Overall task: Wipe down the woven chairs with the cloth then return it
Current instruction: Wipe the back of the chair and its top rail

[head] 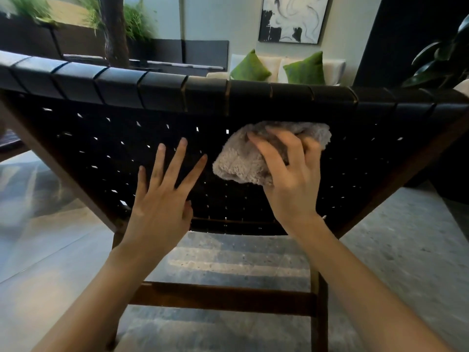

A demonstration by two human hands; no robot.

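At the frame's centre, a fluffy grey cloth (pixel 243 161) is gripped in the curled right hand (pixel 291 174) against the black woven chair back (pixel 101 148); the left hand (pixel 162 199) is laid flat, fingers spread, just beside it.

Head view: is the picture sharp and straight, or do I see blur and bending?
In the head view the wide lens bows the top rail of the woven chair; the left hand, the right hand and the grey cloth look soft; the dark weave hides detail; the floor at the left edge is smeared.
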